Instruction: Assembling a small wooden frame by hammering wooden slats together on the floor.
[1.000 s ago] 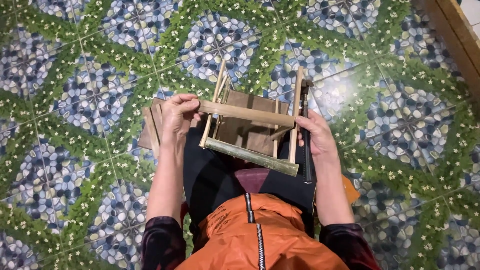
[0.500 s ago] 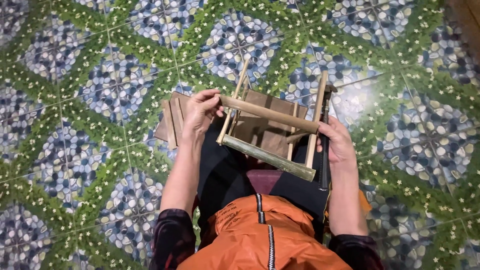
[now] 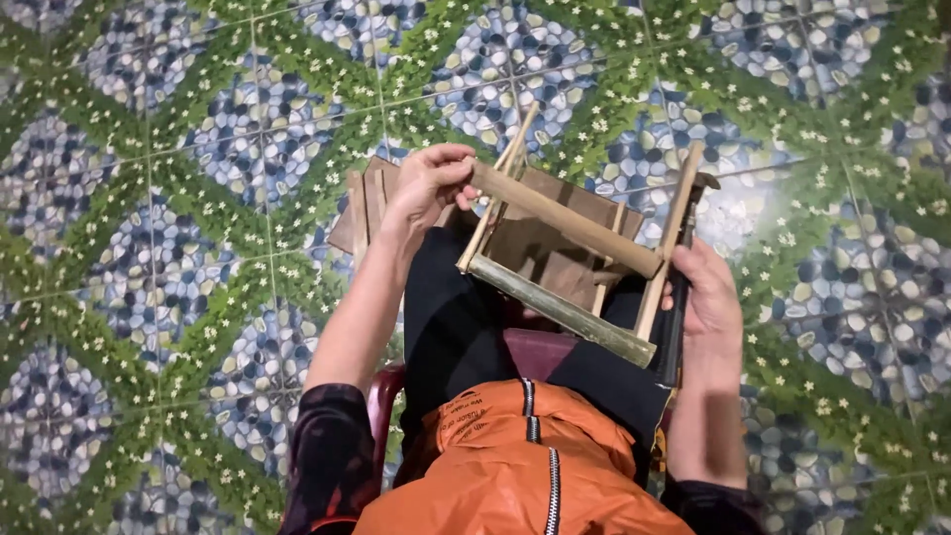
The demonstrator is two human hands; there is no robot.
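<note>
Head view, looking straight down: small rectangular frame of pale wooden sticks and a green-brown bamboo rail (image 3: 570,263) rests tilted across my lap, above my black trousers (image 3: 451,327) and orange zipped jacket (image 3: 515,466). My left hand (image 3: 428,183) is clenched around the end of the upper round wooden bar (image 3: 565,220), at the frame's far left corner. My right hand (image 3: 705,292) clasps the right upright stick (image 3: 669,238), fingers wrapped behind it together with a dark slim object I cannot identify. Flat brown wooden boards (image 3: 369,203) lie under the frame on the green-and-blue pebble-patterned tiled floor (image 3: 178,248). Judged from its thin members, the frame is light and stiff, its joints likely delicate; corners and uprights offer the surest hold.
</note>
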